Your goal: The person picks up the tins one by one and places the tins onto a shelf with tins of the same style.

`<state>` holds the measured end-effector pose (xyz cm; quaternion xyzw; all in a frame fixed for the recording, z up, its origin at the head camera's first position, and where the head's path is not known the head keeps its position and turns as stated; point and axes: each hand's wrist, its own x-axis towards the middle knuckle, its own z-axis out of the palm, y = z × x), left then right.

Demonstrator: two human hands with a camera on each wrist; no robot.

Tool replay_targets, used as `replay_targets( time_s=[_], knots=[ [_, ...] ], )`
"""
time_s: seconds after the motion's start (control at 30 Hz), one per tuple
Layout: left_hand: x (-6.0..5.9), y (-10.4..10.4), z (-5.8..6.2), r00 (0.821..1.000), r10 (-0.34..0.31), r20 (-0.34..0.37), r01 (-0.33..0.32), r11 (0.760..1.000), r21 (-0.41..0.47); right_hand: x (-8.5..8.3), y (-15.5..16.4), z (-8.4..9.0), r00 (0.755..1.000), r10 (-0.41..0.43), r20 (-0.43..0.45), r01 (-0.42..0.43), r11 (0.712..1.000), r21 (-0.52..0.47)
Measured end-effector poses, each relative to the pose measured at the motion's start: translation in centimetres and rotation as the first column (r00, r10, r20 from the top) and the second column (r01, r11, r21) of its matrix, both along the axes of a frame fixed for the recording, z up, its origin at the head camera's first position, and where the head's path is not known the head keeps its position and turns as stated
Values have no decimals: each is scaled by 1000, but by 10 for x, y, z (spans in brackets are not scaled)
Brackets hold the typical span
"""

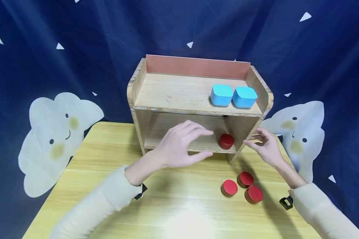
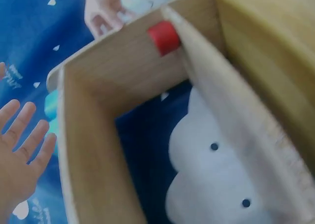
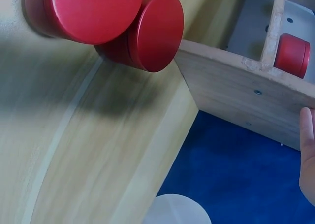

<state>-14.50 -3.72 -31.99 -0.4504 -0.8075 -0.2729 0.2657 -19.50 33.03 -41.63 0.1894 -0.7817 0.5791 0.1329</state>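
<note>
Hands flank the open front of a wooden shelf unit standing at the far edge of a yellow table. Left hand hovers in front of the lower compartment, fingers spread and loosely extended, gripping nothing; its fingertips are near the red tin but apart from it. That tin sits on the lower shelf at the right end, close to the right side wall, with open shelf space to its left. Right hand is held just beside the outer face of the unit's right wall, fingers relaxed and slightly curled, holding nothing; whether it touches the wall cannot be determined. Three more red tins are grouped on the table, near of the unit's right corner. Two blue boxes stand side by side at the right end of the top shelf, near its front edge; the left portion of that shelf is open.
</note>
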Motion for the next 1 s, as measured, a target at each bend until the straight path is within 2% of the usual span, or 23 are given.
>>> replay_targets(
  time_s=[0.23, 0.5, 0.8, 1.0],
  knots=[
    [10, 11, -33, 991, 6, 136, 6, 996, -85, 0, -1, 1, 1000, 22, 0, -22, 1000, -8],
    [22, 22, -68, 954, 20, 298, 37, 982, -186, 2, -1, 2, 1000, -12, -10, 12, 999, 32],
    [31, 39, -111, 929, 34, 367, 80, 953, -292, 2, -2, 4, 1000, -17, -2, 17, 999, 29],
    [35, 49, -132, 928, 46, 370, 89, 936, -340, 3, -2, 4, 1000, -12, 0, 12, 1000, 22]
  ],
)
